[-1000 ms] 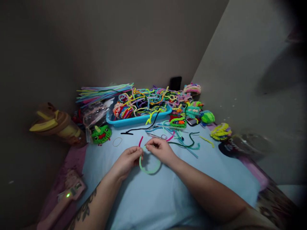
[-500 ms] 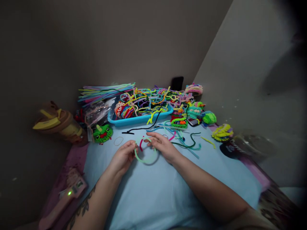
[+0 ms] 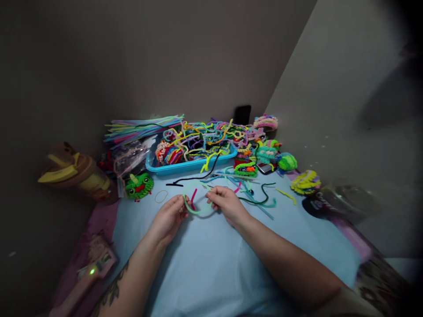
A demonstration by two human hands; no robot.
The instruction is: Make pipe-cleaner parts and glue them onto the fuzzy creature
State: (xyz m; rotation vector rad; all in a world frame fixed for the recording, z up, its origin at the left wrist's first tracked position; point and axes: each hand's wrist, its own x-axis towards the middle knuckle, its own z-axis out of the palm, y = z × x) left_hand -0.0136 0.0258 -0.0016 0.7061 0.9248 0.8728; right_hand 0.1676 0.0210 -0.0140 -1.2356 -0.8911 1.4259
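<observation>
A light green pipe cleaner, bent into a ring, is held up over the blue cloth. My left hand pinches its left side between thumb and fingers. On the opposite side my right hand is closed on the ring with the fingertips. Through the ring shows a short magenta pipe cleaner piece; I cannot tell whether it lies on the cloth or touches the ring. Left of my left hand lies a thin rubber band. A dark green pipe cleaner lies right of my right hand.
Behind the hands, a blue tray overflows with coloured pipe cleaners. A green fuzzy frog-like figure sits at left, beside a brown and yellow cup. A pink glue gun with a green light lies at lower left. A yellow fuzzy bundle is at right.
My right hand has moved from fingers spread along the ring to a pinch on its right side. The ring has shifted slightly up and left.
</observation>
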